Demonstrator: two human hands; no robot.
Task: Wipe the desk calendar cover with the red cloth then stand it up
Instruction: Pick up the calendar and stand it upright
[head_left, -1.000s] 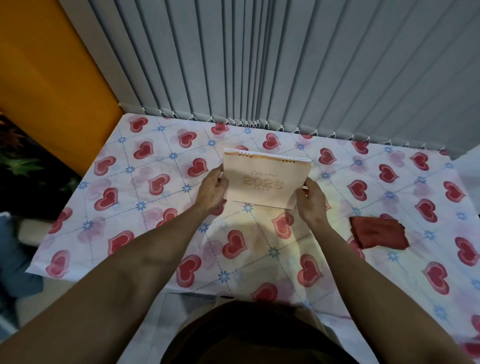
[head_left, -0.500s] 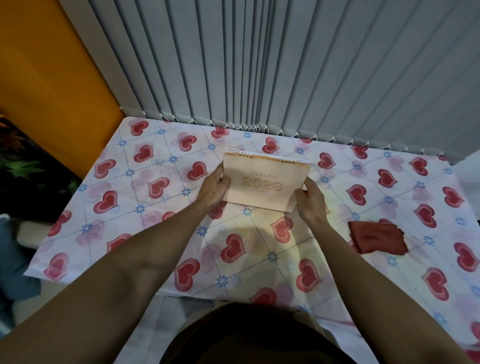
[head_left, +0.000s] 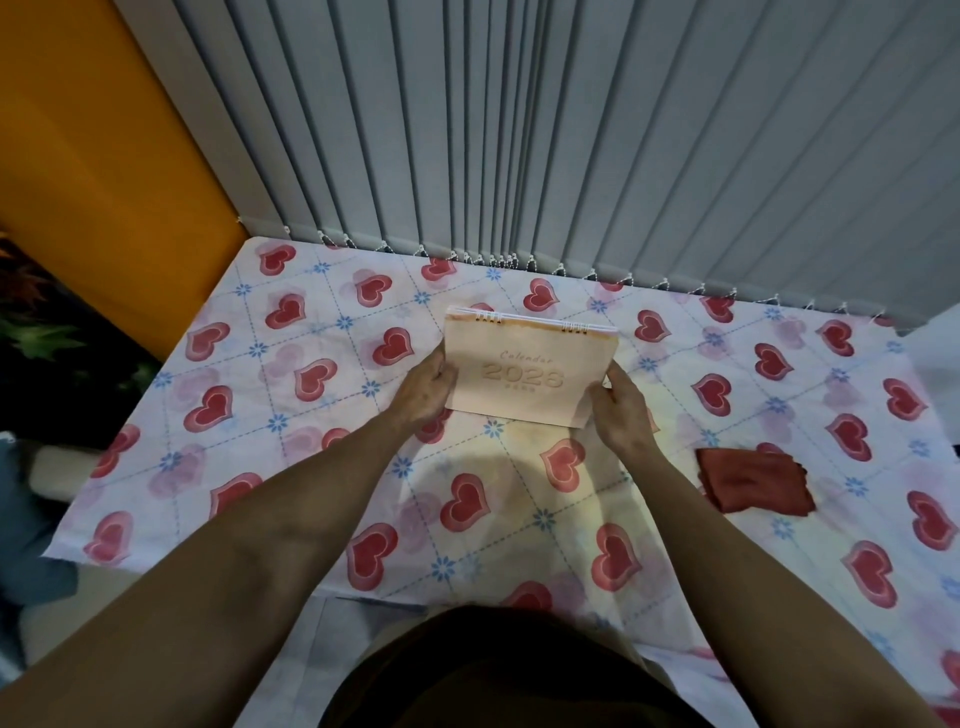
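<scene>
At table centre the calendar is being steadied upright, cover facing the wearer, pinched at 9 o'clock by the left hand and at 3 by the right hand (likely so its base settles squarely). At 4 o'clock the cloth is lying unheld, well apart.

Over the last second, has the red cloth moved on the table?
No. The red cloth lies against the same heart prints on the tablecloth, right of the right hand; only the camera shifted.
</scene>
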